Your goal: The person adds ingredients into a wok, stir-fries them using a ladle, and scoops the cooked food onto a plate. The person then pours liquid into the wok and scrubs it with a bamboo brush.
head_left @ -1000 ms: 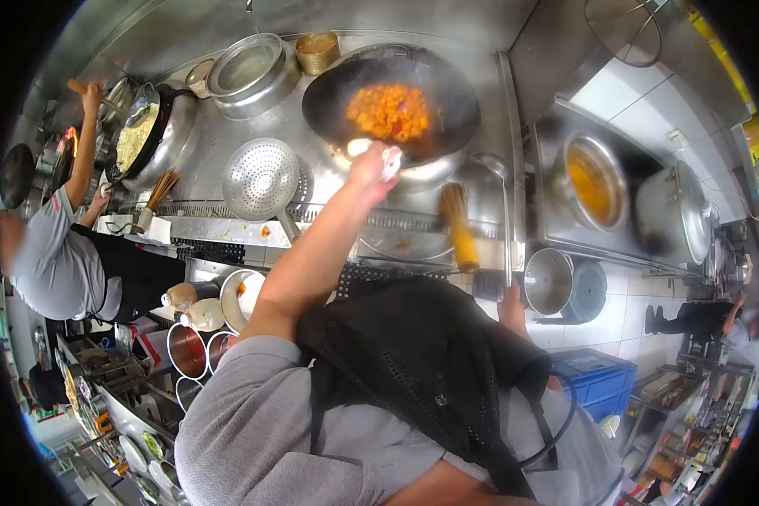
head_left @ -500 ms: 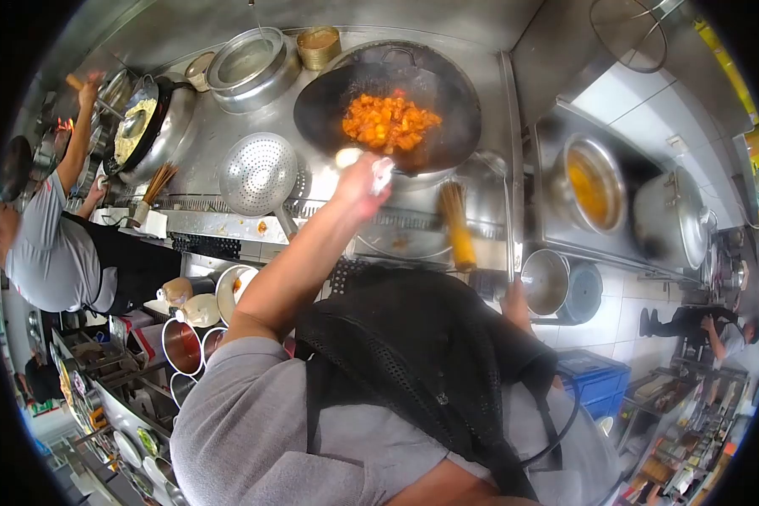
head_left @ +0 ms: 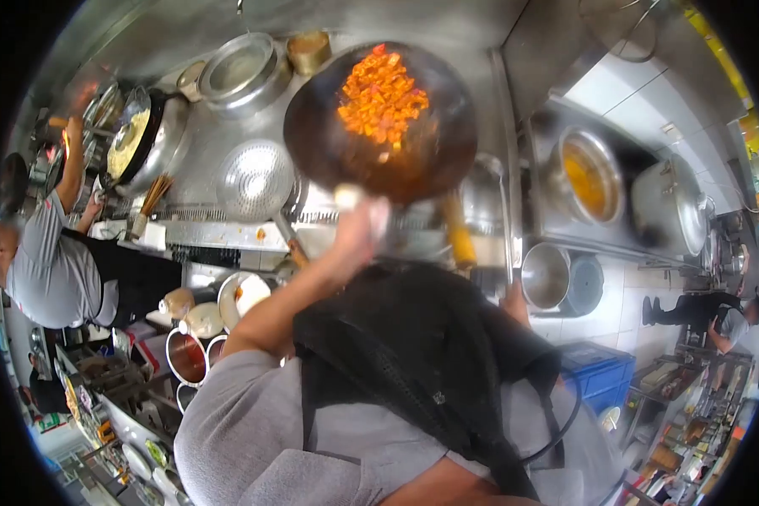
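Our left hand (head_left: 354, 236), with a white cloth (head_left: 380, 218), is clamped on the wok (head_left: 447, 118) of orange food (head_left: 383, 97). Our right hand (head_left: 514, 302) is closed round a ladle (head_left: 506, 226)

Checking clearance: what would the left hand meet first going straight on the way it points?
The left hand would likely meet the near side of the wok first; blur leaves any gap unclear.
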`<act>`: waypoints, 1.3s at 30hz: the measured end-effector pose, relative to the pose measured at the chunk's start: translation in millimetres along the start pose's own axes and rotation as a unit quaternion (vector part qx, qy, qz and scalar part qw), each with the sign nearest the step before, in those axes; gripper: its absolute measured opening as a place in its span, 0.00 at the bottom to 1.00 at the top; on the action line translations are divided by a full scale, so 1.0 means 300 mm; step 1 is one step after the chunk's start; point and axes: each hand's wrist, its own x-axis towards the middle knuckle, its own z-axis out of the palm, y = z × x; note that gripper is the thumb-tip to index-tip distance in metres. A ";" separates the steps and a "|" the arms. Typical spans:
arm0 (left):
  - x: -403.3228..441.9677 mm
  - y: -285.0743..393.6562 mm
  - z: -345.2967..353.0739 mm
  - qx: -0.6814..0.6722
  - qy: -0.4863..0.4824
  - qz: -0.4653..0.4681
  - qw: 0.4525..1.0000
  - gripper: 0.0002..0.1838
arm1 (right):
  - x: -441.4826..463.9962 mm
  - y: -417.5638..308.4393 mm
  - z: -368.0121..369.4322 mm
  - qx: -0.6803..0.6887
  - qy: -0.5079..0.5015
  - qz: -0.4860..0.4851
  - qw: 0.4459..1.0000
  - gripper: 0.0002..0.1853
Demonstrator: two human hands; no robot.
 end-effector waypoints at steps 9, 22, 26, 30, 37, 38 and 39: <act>0.086 0.237 0.146 -0.022 -0.084 -0.035 0.996 0.08 | 0.019 0.029 0.053 -0.051 -0.010 -0.011 0.999 0.37; 0.107 0.104 -0.016 -0.047 -0.089 0.004 0.995 0.07 | -0.009 0.101 0.119 0.030 -0.023 0.076 0.996 0.40; 0.225 0.237 0.098 0.038 -0.037 -0.033 0.998 0.09 | -0.061 -0.124 -0.017 0.033 -0.043 0.132 0.990 0.36; 0.315 0.186 0.118 0.062 -0.065 -0.020 0.996 0.10 | -0.083 -0.357 -0.137 0.137 0.042 0.102 0.984 0.19; 0.384 0.161 0.163 0.020 -0.113 -0.085 0.990 0.11 | -0.163 -0.497 -0.173 0.213 0.120 0.078 0.966 0.10; 0.379 0.164 0.177 -0.009 -0.112 -0.093 0.989 0.11 | -0.171 -0.506 -0.166 0.176 0.146 0.051 0.972 0.10; 0.377 0.162 0.187 -0.037 -0.110 -0.101 0.988 0.10 | -0.162 -0.518 -0.172 0.235 0.114 0.081 0.962 0.10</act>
